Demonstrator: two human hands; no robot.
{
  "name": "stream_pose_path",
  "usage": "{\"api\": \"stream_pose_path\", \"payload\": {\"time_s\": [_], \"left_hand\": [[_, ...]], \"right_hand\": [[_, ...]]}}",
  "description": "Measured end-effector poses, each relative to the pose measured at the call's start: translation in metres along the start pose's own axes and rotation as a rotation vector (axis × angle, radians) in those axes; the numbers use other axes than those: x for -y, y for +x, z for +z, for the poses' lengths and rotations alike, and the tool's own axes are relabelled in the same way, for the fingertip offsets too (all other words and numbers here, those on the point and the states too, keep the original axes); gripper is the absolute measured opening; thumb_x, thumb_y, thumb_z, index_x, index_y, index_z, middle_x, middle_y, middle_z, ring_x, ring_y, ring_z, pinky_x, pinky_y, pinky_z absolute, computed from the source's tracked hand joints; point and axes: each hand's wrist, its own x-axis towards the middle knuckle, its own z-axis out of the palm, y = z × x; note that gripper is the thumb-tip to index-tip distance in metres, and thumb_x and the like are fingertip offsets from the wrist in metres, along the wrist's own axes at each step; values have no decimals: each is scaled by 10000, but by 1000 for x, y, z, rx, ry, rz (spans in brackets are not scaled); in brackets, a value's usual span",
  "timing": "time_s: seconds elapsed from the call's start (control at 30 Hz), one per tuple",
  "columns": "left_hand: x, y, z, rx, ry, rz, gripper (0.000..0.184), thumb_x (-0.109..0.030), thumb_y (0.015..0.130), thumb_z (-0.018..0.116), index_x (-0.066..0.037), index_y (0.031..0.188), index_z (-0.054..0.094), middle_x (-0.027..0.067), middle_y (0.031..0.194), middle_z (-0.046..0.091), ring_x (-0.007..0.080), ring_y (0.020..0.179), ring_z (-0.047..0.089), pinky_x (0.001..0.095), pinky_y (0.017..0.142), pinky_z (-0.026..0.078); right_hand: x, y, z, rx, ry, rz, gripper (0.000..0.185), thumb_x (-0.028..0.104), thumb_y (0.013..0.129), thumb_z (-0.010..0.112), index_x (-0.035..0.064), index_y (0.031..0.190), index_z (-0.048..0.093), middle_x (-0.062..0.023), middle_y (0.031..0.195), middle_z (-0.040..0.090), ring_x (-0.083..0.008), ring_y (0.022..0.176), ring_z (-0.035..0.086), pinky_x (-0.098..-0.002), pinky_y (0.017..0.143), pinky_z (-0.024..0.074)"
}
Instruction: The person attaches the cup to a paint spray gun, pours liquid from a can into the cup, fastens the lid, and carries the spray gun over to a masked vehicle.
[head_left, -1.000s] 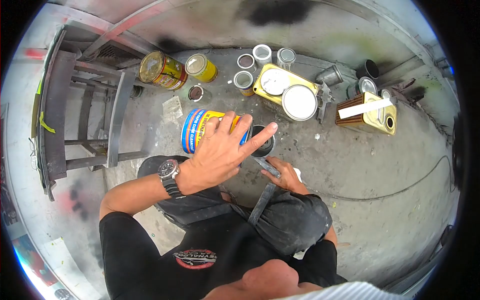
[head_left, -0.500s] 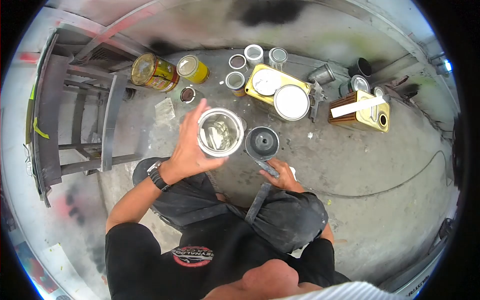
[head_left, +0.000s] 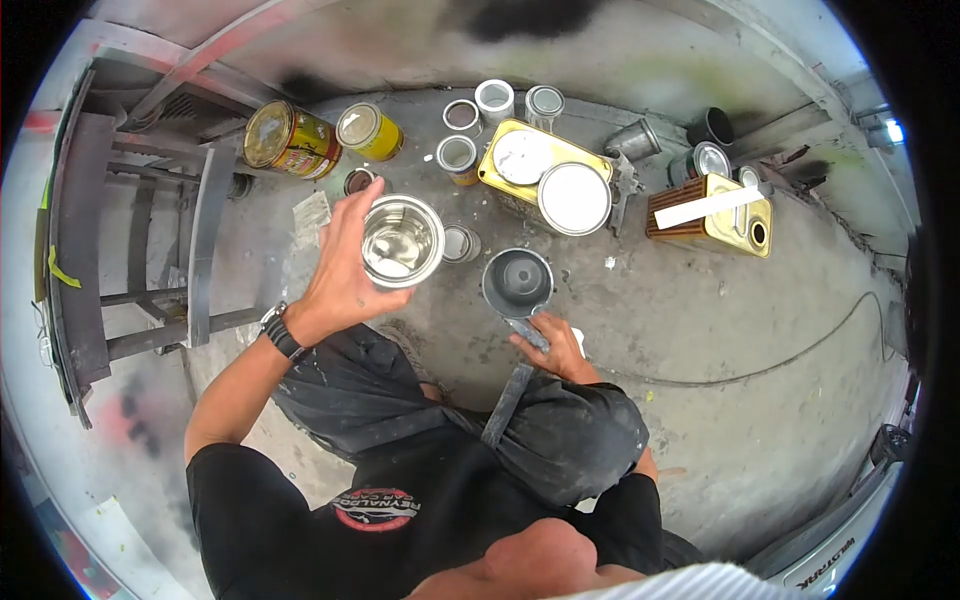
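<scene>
My left hand (head_left: 345, 255) grips a shiny, open metal can (head_left: 402, 240) around its side, its mouth turned up toward me. Clear liquid or just bright reflections show inside; I cannot tell which. Lower and to the right, my right hand (head_left: 558, 348) is closed on the stubby grey handle of a dark grey cup (head_left: 518, 284). The cup's open top faces up, and its inside looks dark grey. Between the two vessels, a small lidded can (head_left: 460, 243) stands on the floor, touched by neither hand.
A yellow-topped tin (head_left: 492, 180) carries two white lids, with a spray gun (head_left: 626, 195) beside it. Several paint cans (head_left: 368, 132) stand along the wall. At right is a rectangular tin (head_left: 712, 215) with a white strip on top. A hose (head_left: 760, 375) crosses the floor; a grey rack (head_left: 215, 235) stands left.
My left hand has moved the metal can left and slightly up, bringing the small lidded can into view. The grey cup stays in my right hand, tilted slightly differently. The whole view has shifted a little.
</scene>
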Motion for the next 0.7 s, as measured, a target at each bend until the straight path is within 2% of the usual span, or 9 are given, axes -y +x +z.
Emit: {"api": "stream_pose_path", "payload": {"time_s": [0.13,0.27,0.3,0.43,0.7], "left_hand": [[-34,1,-10,61,190,87,1184,-266,591,872,-27,1600,302,201,1461,473,384,1352,467,496,1133,321],[-64,6,-10,151,338,200,1242,-276,536,901,-71,1610,311,163,1434,488,340,1333,481,501,1051,343],[-72,8,-10,167,356,221,1290,-263,511,933,-96,1622,299,162,1407,494,342,1296,495,503,1012,353],[-89,15,-6,245,449,250,1351,-252,492,963,-112,1643,269,190,1373,495,374,1244,506,504,992,358],[-110,25,1,350,617,238,1390,-266,518,972,-105,1664,201,208,1388,471,406,1234,500,520,948,383]], "right_hand": [[-12,2,10,-23,-36,8,464,280,875,844,-33,1187,705,-206,1195,734,-404,1053,722,-454,904,585],[-4,10,8,1,-17,11,497,288,883,837,-35,1234,696,-207,1214,732,-385,1057,727,-447,910,586],[-1,10,8,9,-10,21,507,290,884,835,-31,1250,691,-206,1216,731,-381,1054,727,-444,910,586],[7,13,6,-1,-5,-7,526,304,897,820,6,1306,676,-192,1225,731,-367,1038,732,-438,900,586],[3,11,8,16,0,8,560,364,913,794,75,1371,651,-172,1252,721,-384,1039,720,-450,883,585]]}}
